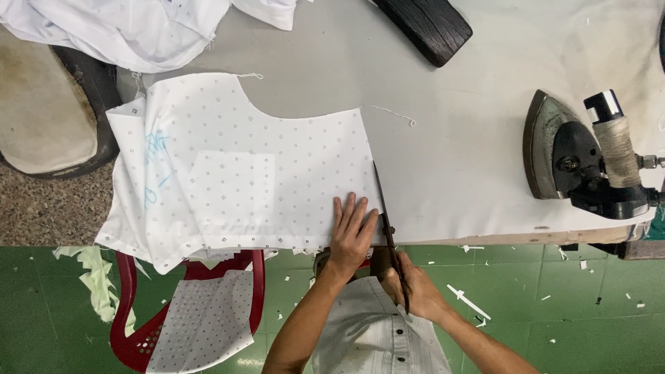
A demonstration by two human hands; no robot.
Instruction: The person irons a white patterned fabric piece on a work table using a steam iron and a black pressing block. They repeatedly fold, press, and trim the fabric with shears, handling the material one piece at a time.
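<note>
The left hand (pixel 351 235) is lying flat on a piece of white dotted fabric (pixel 235 173), its fingers spread and pressing the cloth down near its right edge, gripping nothing. The right hand (pixel 414 287) is closing around the handles of a pair of dark scissors (pixel 386 221), fingers curled tight, and the blades are running along the right edge of the fabric, just beside the left fingertips.

The fabric is lying on the pale table (pixel 471 138), with its near and left parts hanging over the table's edge (faint blue marks are showing on its left side). A heavy dark iron (pixel 564 156) is resting well apart on the table's right side. A dark wooden block (pixel 426 24) is sitting at the far edge. Below, 1 red plastic chair (pixel 138 325) is holding another dotted piece (pixel 204 322) over the green floor (pixel 589 312).
</note>
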